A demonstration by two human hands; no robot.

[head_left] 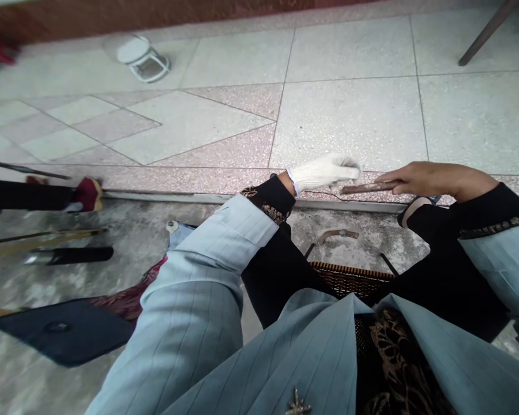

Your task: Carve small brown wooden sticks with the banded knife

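Observation:
My left hand (324,171) wears a white knitted glove and reaches forward over the floor step, its fingers closed on one end of a thin brown stick-like piece (365,187). My bare right hand (428,177) comes in from the right and holds the other end of the same piece, fingers curled along it. Both arms are in pale blue striped sleeves over black cuffs with gold embroidery. A thin dark wire or thread (324,194) trails on the tile edge just below the gloved hand.
A woven rattan seat (350,279) with dark metal legs is under me. A curved brown handle (335,234) lies on the concrete. Long tools and a dark blade (69,255) lie at the left, a dark cloth mat (64,331) lower left, a white tipped container (142,57) far back.

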